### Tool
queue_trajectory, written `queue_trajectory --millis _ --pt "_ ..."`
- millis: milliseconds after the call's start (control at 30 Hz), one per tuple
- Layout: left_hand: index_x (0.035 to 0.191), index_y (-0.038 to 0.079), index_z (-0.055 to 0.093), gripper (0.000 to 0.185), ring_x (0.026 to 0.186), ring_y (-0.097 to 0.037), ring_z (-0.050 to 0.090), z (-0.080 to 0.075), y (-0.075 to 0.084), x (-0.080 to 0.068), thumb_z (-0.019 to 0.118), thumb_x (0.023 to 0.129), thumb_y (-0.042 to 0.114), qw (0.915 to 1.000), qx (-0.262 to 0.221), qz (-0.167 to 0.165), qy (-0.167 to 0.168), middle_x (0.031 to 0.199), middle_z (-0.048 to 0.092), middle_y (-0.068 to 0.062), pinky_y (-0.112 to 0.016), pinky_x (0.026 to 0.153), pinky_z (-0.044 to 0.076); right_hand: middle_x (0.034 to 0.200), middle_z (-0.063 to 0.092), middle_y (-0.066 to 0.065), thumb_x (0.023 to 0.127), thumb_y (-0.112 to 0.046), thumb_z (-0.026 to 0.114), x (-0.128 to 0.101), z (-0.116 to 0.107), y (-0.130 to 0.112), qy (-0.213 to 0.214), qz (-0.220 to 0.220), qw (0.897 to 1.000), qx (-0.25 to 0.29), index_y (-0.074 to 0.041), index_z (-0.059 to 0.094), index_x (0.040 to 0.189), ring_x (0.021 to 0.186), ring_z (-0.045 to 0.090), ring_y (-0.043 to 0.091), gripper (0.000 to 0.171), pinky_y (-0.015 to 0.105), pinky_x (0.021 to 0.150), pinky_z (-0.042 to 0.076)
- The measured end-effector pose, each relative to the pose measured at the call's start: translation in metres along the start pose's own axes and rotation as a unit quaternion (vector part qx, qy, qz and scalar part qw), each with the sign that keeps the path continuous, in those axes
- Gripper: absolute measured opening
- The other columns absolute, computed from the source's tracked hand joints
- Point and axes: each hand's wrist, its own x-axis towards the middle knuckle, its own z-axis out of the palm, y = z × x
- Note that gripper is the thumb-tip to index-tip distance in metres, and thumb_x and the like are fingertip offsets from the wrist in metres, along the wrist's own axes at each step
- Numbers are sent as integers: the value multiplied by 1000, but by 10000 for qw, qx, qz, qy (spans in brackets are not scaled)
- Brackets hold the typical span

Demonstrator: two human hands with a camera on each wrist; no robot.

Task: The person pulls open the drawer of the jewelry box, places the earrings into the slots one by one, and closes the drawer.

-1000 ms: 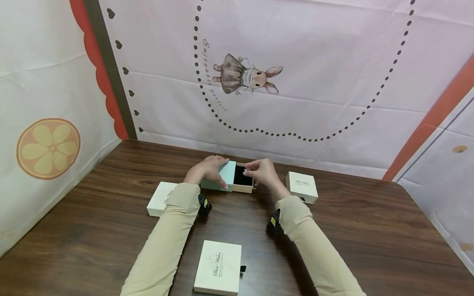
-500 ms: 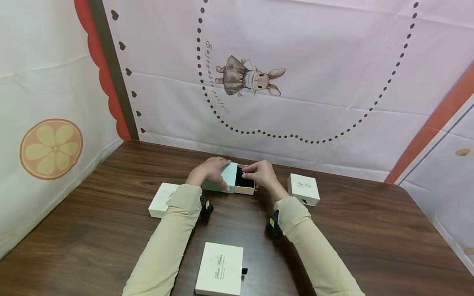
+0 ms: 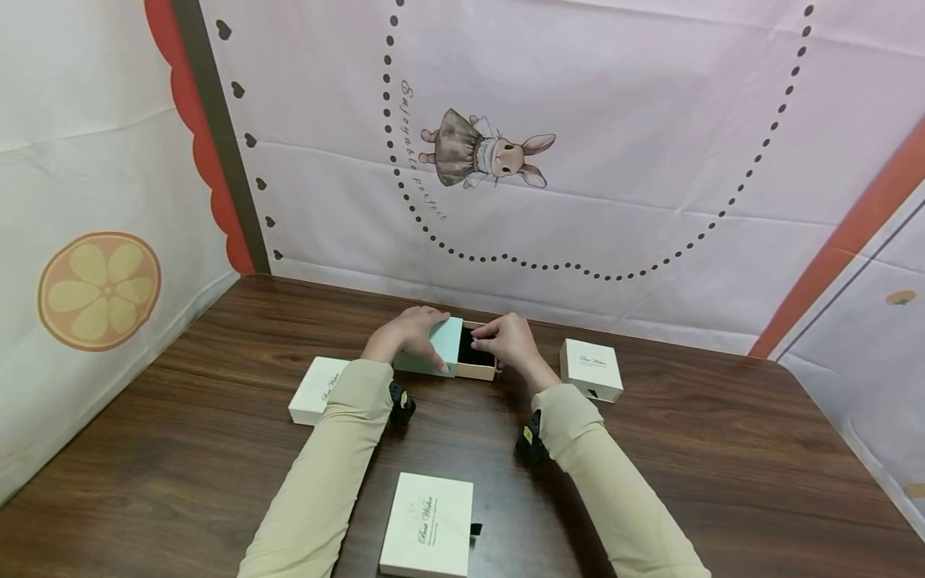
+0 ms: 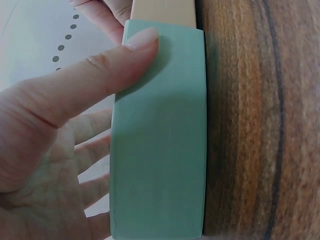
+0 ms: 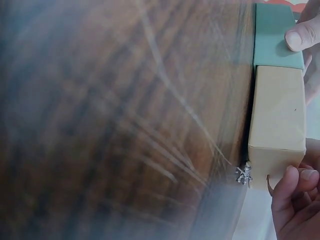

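Observation:
A box with a teal sleeve [image 3: 442,343] stands at the far side of the table, its tan drawer [image 3: 474,372] pulled partly out to the right. My left hand [image 3: 410,333] holds the sleeve, thumb on the near side and fingers spread along the far side. Over the drawer's black lining [image 3: 466,353], my right hand [image 3: 511,341] pinches a small pale thing at its fingertips; I cannot tell its kind. In the right wrist view, a small silvery ornament [image 5: 244,174] shows beside the drawer's outer end.
White lidded boxes with printed lettering lie around: one by the left forearm [image 3: 315,391], one right of the right hand [image 3: 591,368], and one in front [image 3: 428,523] with a black tab. A patterned cloth [image 3: 614,160] hangs behind the wooden table [image 3: 723,449].
My right hand's fingertips have come slightly lower and deeper over the drawer's black lining. The left hand keeps its hold on the sleeve. The head view has shifted a little.

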Motion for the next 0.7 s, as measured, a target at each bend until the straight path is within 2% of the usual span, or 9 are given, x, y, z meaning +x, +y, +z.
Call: queue_trajectory --millis 400,700 --pt "144 8 25 93 136 -36 13 1 0 1 76 72 35 10000 56 28 -6 148 22 -16 -50 107 19 87 70 10 81 -13 69 0 -1 4 -111 -230 9995 -173 -9 73 94 32 45 12 15 27 39 45" --pt "144 8 26 93 135 -35 15 2 -1 2 77 71 35 10000 -17 -10 83 147 25 -15 -49 105 22 96 69 11 83 -12 67 0 1 4 -81 -511 9966 -648 -9 73 96 32 44 11 15 24 38 43"
